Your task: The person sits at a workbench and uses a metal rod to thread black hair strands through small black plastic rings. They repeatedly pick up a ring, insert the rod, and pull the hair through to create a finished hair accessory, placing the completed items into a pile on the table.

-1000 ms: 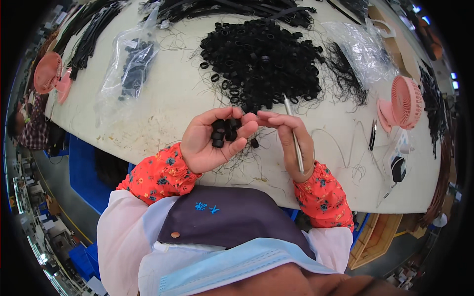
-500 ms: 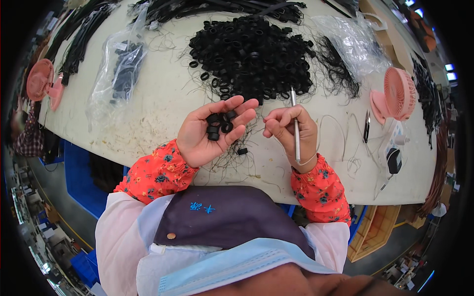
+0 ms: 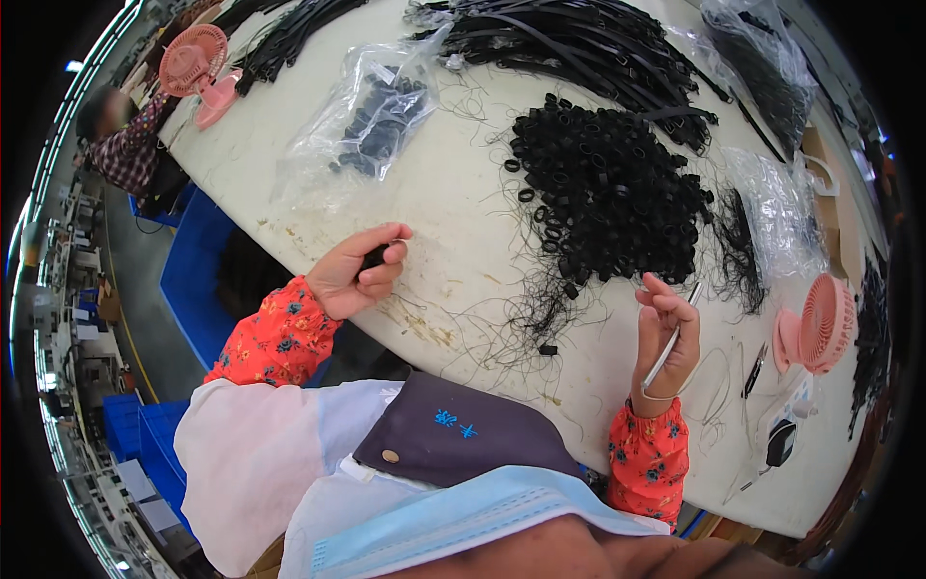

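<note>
My left hand rests at the table's near edge with its fingers curled around some small black rings. My right hand is raised over the table to the right and grips a thin white stick-like tool. A big heap of black rings lies on the cream table between and beyond the hands. A single black ring sits near the table's edge amid loose black threads.
A clear bag of black parts lies far left, more clear bags at right. Bundles of black straps line the far side. Pink desk fans stand at right and far left. Another person sits at the far-left end.
The hands have separated: my left hand closed on the rings and moved left to the table edge, my right hand moved right with the tool. The view swung left.
</note>
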Available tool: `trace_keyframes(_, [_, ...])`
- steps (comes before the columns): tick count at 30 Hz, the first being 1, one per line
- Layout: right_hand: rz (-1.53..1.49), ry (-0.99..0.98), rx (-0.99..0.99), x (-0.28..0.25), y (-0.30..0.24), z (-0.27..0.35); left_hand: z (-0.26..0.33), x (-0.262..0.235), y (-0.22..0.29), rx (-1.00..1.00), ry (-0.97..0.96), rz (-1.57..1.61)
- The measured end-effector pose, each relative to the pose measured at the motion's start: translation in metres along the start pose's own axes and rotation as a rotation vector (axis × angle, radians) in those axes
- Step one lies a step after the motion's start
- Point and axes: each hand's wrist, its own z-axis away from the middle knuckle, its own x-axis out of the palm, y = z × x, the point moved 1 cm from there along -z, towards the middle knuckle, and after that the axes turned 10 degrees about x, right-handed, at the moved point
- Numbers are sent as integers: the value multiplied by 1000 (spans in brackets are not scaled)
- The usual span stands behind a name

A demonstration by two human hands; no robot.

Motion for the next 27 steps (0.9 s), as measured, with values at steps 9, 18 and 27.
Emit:
trace_keyframes(9, [-61, -12, -12, 3, 0, -2, -31, -39, 89, 559, 191, 244])
trace_keyframes(18, [-41, 44, -8, -3, -1, 0, -39, -20, 45, 935, 284, -662])
trace_keyframes(27, [27, 60, -36, -2, 0, -4, -13, 64, -73, 969, -571, -1423])
